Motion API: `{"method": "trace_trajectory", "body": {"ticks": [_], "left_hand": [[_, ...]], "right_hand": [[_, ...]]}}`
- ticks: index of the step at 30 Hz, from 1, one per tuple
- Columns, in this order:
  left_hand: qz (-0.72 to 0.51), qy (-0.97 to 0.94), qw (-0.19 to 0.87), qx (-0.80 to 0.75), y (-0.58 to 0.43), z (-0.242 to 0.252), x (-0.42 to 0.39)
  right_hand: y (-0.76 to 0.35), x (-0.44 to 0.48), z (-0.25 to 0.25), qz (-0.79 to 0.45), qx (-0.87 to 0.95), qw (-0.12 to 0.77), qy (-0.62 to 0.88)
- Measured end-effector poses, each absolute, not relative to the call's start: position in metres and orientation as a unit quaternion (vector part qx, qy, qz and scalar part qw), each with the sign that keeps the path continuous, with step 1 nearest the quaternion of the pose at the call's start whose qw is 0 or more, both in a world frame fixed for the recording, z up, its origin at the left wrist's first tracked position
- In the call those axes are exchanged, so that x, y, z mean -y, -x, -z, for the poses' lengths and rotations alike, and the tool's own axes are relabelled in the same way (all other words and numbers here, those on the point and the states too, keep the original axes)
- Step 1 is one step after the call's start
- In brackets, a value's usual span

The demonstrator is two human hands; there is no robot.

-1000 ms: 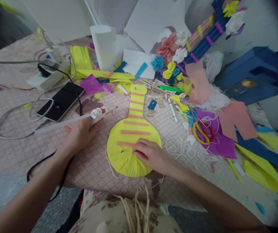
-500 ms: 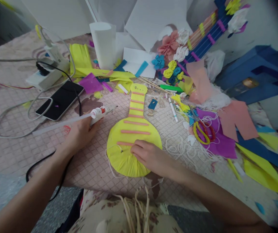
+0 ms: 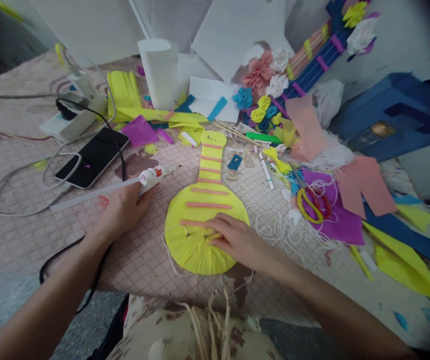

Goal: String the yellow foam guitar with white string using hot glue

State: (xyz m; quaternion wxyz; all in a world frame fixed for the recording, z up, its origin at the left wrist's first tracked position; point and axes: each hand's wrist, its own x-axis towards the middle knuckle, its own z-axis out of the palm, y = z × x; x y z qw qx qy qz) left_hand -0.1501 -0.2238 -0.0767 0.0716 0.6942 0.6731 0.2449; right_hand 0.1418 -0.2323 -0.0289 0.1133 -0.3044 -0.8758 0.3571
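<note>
My left hand (image 3: 130,205) is wrapped round a white glue gun (image 3: 158,176), whose nozzle points right and whose long clear glue stick sticks out at the back. A yellow guitar-shaped piece (image 3: 207,255) lies flat in front of me, with several pink strips across its neck and body. My right hand (image 3: 233,237) rests over the right side of its round body, fingers bent and a little apart, with nothing seen between them. Near the fingertips is a small dark spot where white string (image 3: 169,252) meets the yellow paper; a second such spot lies to its left.
A phone (image 3: 93,157) and a power strip (image 3: 74,117) with cables lie at the left. Behind stand a white cup (image 3: 158,75) and a decorated blue guitar (image 3: 312,75). Scissors (image 3: 310,205), tangled string and coloured paper scraps spread over the right.
My right hand has lifted slightly and shifted right, its fingers have parted, and the dark spot by them now shows. My left hand still holds the glue gun in the same place.
</note>
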Motion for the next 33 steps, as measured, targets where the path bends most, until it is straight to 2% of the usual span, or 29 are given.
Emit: {"method": "trace_trajectory", "body": {"ticks": [4,9,13,17,25,33], "left_hand": [[-0.242,-0.693,0.069,-0.676,0.151,0.077,0.224],[-0.273,-0.69,0.129,-0.658,0.155,0.077,0.221],[-0.275,-0.677,0.143,-0.667,0.157,0.073,0.217],[-0.327,-0.657,0.197,-0.65,0.155,0.064,0.214],[-0.384,-0.585,0.326,-0.635,0.143,0.042,0.203],[-0.37,-0.581,0.345,-0.638,0.128,0.028,0.202]], "right_hand": [[-0.15,0.23,0.029,-0.324,0.872,0.137,0.34],[-0.156,0.22,0.027,-0.296,0.878,0.176,0.333],[-0.172,0.185,0.025,-0.256,0.857,0.237,0.379],[-0.189,0.141,0.032,-0.205,0.837,0.265,0.432],[-0.183,0.111,0.054,-0.188,0.858,0.226,0.422],[-0.177,0.113,0.06,-0.202,0.853,0.199,0.438]]}}
